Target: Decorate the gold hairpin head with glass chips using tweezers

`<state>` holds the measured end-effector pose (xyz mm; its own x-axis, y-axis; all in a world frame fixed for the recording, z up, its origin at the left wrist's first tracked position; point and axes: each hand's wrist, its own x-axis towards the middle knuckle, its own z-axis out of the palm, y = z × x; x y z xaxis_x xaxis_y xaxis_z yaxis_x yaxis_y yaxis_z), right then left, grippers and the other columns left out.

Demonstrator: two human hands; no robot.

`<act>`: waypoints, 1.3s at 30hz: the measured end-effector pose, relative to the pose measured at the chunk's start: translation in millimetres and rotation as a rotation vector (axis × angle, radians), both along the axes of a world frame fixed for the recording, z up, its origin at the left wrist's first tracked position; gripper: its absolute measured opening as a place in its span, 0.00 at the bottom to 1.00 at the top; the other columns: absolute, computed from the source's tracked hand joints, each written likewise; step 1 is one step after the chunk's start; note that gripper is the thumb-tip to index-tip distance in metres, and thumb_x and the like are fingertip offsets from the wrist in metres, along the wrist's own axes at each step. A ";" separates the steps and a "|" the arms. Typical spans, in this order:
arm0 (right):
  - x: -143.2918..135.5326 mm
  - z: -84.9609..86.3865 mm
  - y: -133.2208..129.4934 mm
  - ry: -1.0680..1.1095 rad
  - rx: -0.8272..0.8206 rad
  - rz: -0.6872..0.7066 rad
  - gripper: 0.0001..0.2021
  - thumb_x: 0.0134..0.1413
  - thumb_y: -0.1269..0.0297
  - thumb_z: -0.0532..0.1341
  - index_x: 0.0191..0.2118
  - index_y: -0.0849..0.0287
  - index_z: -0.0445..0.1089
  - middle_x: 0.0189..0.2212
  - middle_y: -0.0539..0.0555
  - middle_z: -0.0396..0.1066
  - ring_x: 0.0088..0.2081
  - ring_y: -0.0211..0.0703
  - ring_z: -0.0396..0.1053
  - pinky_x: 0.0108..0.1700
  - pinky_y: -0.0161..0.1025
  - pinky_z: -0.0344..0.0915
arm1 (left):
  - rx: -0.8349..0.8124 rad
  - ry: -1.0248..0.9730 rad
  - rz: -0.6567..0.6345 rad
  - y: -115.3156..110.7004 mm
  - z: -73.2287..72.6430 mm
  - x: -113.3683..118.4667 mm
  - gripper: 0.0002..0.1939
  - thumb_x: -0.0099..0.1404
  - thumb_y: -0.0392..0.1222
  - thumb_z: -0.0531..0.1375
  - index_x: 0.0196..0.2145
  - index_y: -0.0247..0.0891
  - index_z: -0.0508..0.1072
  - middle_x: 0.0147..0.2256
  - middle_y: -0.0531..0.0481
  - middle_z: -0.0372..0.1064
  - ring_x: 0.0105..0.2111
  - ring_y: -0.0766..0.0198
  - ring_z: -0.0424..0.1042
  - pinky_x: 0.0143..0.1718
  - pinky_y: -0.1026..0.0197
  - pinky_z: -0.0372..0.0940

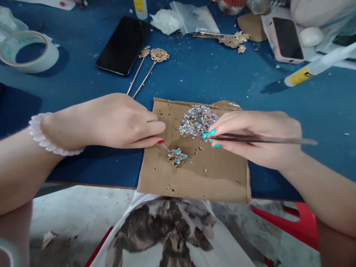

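My left hand (130,124) is closed, pinching the thin stem of a hairpin (177,157). The pin's flower-like metal head carries blue and clear chips and hangs over or rests on a piece of cardboard (222,174); I cannot tell which. In my right hand (258,137) is a pair of tweezers (256,138), held between fingers and thumb. Their tips reach the lower right edge of a pile of multicoloured chips (197,119) on the cardboard. Whether a chip sits between the tips is too small to tell.
Two gold hairpins (159,55) and a black phone (124,45) lie beyond my left hand. A tape roll (46,59) sits far left. At the back are a plastic bag (197,18), more gold hairpins (233,40) and a pink device (286,39). A glue pen (303,76) is at right.
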<state>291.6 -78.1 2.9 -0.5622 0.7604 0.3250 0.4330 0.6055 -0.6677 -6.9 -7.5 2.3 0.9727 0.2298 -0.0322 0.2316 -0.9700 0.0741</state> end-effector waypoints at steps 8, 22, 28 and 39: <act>-4.5 -0.3 -8.8 0.023 0.350 0.181 0.07 0.57 0.75 0.69 0.41 0.63 0.73 0.36 0.54 0.79 0.38 0.39 0.77 0.42 0.40 0.75 | 0.163 0.016 -0.023 1.1 3.2 1.8 0.22 0.78 0.48 0.46 0.29 0.38 0.69 0.29 0.52 0.65 0.30 0.64 0.64 0.41 0.58 0.62; -17.2 6.1 -30.7 -0.183 0.686 0.242 0.05 0.61 0.74 0.62 0.41 0.65 0.75 0.32 0.57 0.78 0.34 0.44 0.72 0.29 0.45 0.63 | -0.396 -0.442 0.004 -50.5 -3.4 29.7 0.09 0.76 0.43 0.55 0.47 0.37 0.72 0.39 0.49 0.74 0.38 0.63 0.73 0.44 0.58 0.58; -20.9 0.6 -28.9 -0.165 0.743 0.264 0.04 0.58 0.74 0.64 0.38 0.65 0.77 0.31 0.56 0.77 0.32 0.43 0.71 0.26 0.43 0.62 | -0.376 -0.447 0.033 -51.9 -3.2 30.9 0.08 0.75 0.37 0.55 0.39 0.37 0.73 0.33 0.53 0.73 0.33 0.66 0.71 0.40 0.58 0.56; -20.6 2.1 -32.6 -0.153 0.697 0.201 0.03 0.56 0.74 0.67 0.37 0.65 0.76 0.31 0.56 0.78 0.32 0.43 0.71 0.27 0.45 0.61 | -0.361 -0.483 0.052 -48.6 -1.8 28.4 0.06 0.74 0.35 0.55 0.39 0.38 0.72 0.34 0.54 0.74 0.34 0.67 0.72 0.40 0.57 0.56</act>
<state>271.0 -110.7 5.0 -0.7465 0.2841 0.6017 0.3266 0.9443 -0.0407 21.5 -56.2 0.5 0.8847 0.3340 0.3251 0.1361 -0.8522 0.5052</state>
